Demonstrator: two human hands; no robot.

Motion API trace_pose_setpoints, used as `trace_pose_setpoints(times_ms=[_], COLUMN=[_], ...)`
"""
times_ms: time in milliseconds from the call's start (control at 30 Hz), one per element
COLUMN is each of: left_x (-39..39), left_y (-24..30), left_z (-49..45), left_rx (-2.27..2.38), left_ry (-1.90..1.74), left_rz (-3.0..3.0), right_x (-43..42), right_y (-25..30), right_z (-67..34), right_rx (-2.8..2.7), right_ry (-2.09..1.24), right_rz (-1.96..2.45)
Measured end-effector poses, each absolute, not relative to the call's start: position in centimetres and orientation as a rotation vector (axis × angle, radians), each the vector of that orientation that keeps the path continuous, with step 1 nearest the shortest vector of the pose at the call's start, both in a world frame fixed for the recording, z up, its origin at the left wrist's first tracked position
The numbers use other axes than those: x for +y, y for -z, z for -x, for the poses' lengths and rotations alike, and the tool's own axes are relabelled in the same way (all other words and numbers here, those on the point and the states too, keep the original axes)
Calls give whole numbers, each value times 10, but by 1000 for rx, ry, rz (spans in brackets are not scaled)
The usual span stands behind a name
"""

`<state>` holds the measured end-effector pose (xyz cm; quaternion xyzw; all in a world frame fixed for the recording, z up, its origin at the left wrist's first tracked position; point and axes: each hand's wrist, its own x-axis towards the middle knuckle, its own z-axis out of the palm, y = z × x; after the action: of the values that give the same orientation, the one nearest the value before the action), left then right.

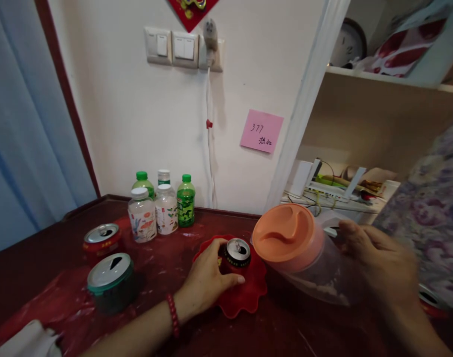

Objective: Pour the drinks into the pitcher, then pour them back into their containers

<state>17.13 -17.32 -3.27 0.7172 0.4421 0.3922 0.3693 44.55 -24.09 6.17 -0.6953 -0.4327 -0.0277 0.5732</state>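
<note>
My left hand [207, 280] is wrapped round an opened drink can [237, 254] that stands on a red scalloped plate [249, 295]. My right hand [375, 260] grips the handle side of a clear plastic jug with an orange lid [286, 237]. The jug is tilted, its lid leaning toward the can. A red bead bracelet [172, 315] sits on my left wrist.
On the dark red table [44, 258] stand a red opened can [102, 240], a green opened can [111, 281] and several small bottles [163, 203] by the wall. A pink note [261, 131] and a hanging cable are on the wall. A cluttered shelf [341, 188] lies to the right.
</note>
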Motion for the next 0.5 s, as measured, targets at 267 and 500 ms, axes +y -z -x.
trace_pose_setpoints(times_ms=[267, 500], left_x=[-175, -177], left_y=[34, 36], left_z=[-170, -169], left_rx=[1177, 1193], left_ry=[-999, -989], left_rz=[-1888, -1905], right_x=[-244, -250], right_y=[-53, -55], right_z=[-442, -432], right_rx=[-1031, -1050], right_ry=[37, 65], right_rz=[1679, 1718])
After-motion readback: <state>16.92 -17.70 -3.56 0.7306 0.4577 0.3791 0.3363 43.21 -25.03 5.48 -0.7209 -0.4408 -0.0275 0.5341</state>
